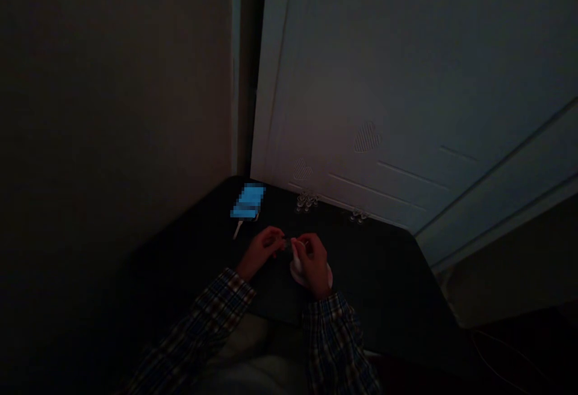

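The room is dim, and both hands meet over a black table (370,274). My left hand (266,245) has its fingers closed in a pinch on a small, partly clear piece (288,243), too dark to name. My right hand (312,256) pinches the end of a pale, soft-looking white and pink thing (298,271). That pale thing hangs or lies below the right palm, partly hidden by the hand. The small piece is between the two sets of fingertips.
A lit phone (248,201), its screen blurred out, lies at the back left with a white cable (237,229). Small shiny loop-shaped pieces (307,201) form one cluster by the white panel (406,82), with another small group (359,216) to the right. A wall (112,82) borders the left.
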`<state>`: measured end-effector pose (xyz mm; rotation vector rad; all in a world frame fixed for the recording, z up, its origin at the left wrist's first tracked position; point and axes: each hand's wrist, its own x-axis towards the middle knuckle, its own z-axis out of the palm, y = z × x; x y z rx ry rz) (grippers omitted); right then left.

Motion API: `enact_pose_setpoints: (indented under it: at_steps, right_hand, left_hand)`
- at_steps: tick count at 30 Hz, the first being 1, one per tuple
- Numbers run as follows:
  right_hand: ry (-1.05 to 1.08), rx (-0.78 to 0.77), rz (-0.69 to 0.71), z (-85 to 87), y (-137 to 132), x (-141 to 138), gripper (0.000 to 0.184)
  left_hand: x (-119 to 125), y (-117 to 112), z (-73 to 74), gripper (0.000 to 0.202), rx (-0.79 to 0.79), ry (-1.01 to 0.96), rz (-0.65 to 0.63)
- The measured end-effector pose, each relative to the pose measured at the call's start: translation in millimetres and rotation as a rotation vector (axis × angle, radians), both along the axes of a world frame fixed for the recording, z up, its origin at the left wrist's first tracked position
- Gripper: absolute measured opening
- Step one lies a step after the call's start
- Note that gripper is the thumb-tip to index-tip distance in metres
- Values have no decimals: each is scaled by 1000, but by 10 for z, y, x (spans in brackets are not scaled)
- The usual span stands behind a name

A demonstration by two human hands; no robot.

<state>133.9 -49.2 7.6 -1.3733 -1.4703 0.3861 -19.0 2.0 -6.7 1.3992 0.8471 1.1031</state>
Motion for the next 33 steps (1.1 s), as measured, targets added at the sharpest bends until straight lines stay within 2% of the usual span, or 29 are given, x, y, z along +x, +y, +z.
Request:
enact_pose_setpoints:
  at_steps: [4,11,19,25,33]
  right_hand:
    - [-72,5,47,-5,-9,-9,14]
    - [-80,-4,49,5,-20,-18,13]
    - [-31,-3,40,43,-33,-31,14]
    - [-52,-10,114,64,-53,-36,14]
    - [-66,-17,108,2,-43,-20,13]
  left_hand:
    - [-1,8,-10,28,6,3,-2]
    - [-7,1,13,27,32,31,29]
    - [-29,5,39,16,216,67,60]
    - [-20,33,6,18,108,27,64]
    - [-38,-6,44,31,-23,-87,149]
